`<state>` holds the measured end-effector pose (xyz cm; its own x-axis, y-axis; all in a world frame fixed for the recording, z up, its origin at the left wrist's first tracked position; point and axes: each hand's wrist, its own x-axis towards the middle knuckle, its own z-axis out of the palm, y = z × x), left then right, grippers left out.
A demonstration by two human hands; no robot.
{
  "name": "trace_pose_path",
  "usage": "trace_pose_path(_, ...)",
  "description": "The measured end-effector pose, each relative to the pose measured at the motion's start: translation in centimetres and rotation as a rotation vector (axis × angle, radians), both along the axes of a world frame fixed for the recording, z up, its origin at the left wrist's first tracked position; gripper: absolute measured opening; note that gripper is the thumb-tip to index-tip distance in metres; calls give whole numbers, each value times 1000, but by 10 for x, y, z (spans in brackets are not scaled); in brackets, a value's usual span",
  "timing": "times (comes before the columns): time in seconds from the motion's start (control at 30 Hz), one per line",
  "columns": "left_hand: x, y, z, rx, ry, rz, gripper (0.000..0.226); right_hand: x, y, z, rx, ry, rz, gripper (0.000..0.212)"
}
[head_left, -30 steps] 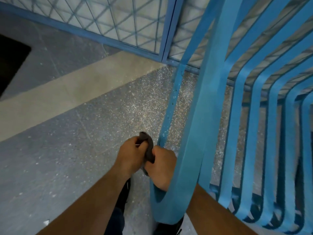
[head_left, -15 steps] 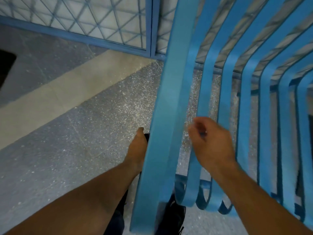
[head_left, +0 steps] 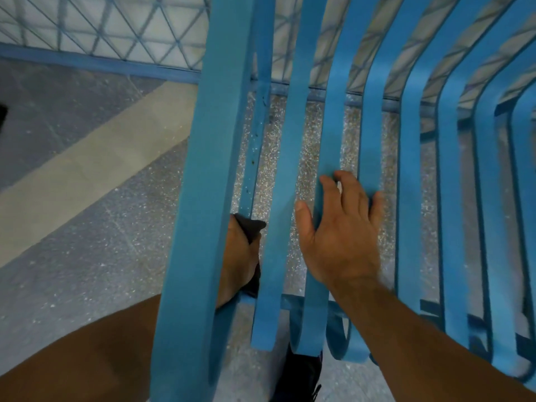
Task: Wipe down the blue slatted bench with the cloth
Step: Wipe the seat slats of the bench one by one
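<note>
Just right of the wide end slat [head_left: 203, 169] of the blue slatted surface [head_left: 293, 140], my left hand [head_left: 237, 256] wads the dark cloth [head_left: 250, 227] in curled fingers [head_left: 253, 242], soft and limp I judge, best gripped bunched, while further right my right hand [head_left: 339, 236] rests, fingers [head_left: 352, 198] spread flat.

A pale beige stripe [head_left: 95, 158] runs diagonally across the speckled grey floor [head_left: 87, 271]. Beyond the stripe's far end stands a diamond-mesh fence [head_left: 116, 27] on a blue bottom rail [head_left: 87, 60]. Well to the near side of the stripe, a dark shoe [head_left: 301, 375] rests on the floor.
</note>
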<state>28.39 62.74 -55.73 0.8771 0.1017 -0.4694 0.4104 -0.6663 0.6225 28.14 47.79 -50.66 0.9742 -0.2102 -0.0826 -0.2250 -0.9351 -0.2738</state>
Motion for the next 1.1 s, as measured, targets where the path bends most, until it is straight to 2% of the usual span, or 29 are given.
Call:
trace_pose_path(0.1, 0, 5, -12, -1, 36, 25, 18, 1, 0, 2, -9, 27, 15, 56)
trace_pose_path(0.17, 4, 3, -14, 8, 96, 80, 30, 1, 0, 3, -21, 34, 18, 56)
trace_pose_path(0.27, 12, 1, -20, 66, 129, 96, 32, 1, 1, 4, -28, 44, 20, 57)
trace_pose_path(0.33, 11, 4, -22, 66, 146, 42, 35, 1, 1, 4, -32, 50, 27, 58)
trace_pose_path(0.4, 1, 12, -22, 55, 152, -41, 26, 1, 0, 4, -37, 51, 34, 58)
trace_pose_path(0.5, -10, 20, -25, 178, 159, -163, 32, 1, 1, 3, -38, 49, 35, 59)
trace_pose_path(0.63, 5, 9, -22, 9, 215, 71, 53, 0, 1, 2, -41, 46, 29, 59)
trace_pose_path(0.73, 10, 3, -22, 51, 224, 114, 43, 1, 1, 1, -40, 44, 29, 58)
trace_pose_path(0.87, -2, 8, -13, 86, 118, -75, 19, 0, 0, 0, -29, 32, 30, 57)
trace_pose_path(0.97, -6, 9, -14, 141, 46, -176, 27, 0, 0, -1, -52, 42, 38, 60)
trace_pose_path(1.03, 3, 4, -10, 81, 87, -90, 46, 0, 1, -1, -74, 60, 44, 62)
trace_pose_path(1.1, 18, -1, -13, 9, 162, 32, 47, 1, 1, -1, -75, 73, 46, 63)
